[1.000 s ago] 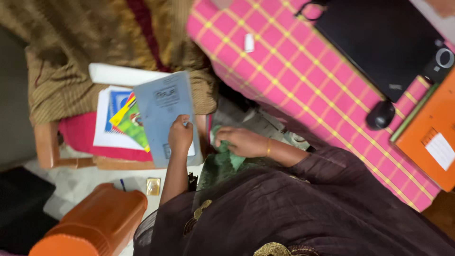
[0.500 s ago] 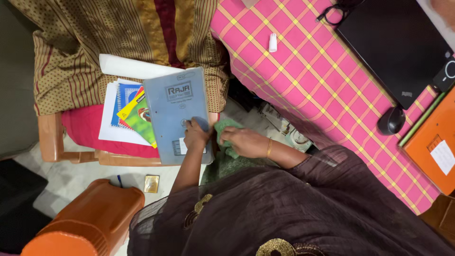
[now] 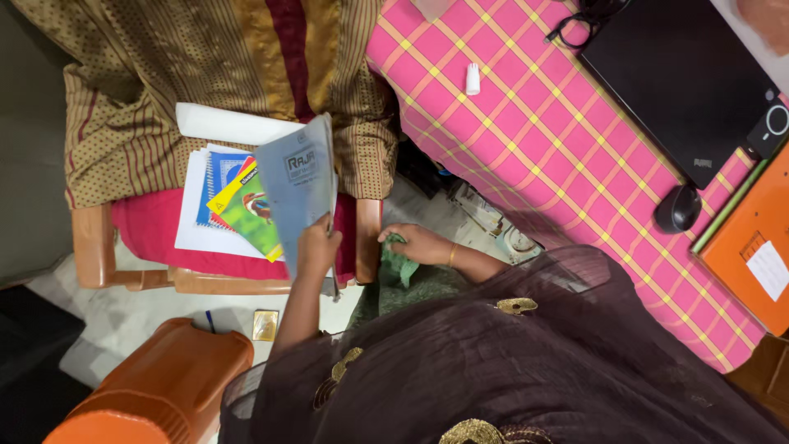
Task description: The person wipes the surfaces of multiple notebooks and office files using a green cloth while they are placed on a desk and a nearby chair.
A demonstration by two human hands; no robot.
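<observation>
My left hand (image 3: 316,243) grips the lower edge of a grey-blue notebook (image 3: 294,179) and holds it tilted up on edge above the chair seat. Beneath it lies a stack of books and papers (image 3: 222,205), with a green and yellow cover on top. My right hand (image 3: 417,243) is closed on a green cloth (image 3: 399,267) beside the chair's right arm, just right of the notebook.
The wooden chair (image 3: 99,255) has a red cushion and a striped brown cloth draped over its back. A pink checked table (image 3: 542,148) at right carries a black laptop (image 3: 682,74), mouse (image 3: 678,210), small white tube (image 3: 472,78) and orange folder (image 3: 752,255). An orange plastic container (image 3: 156,386) stands lower left.
The notebook lay flat under my left hand before; now it is lifted and tilted on edge. My right hand with the cloth has drawn slightly away from its cover.
</observation>
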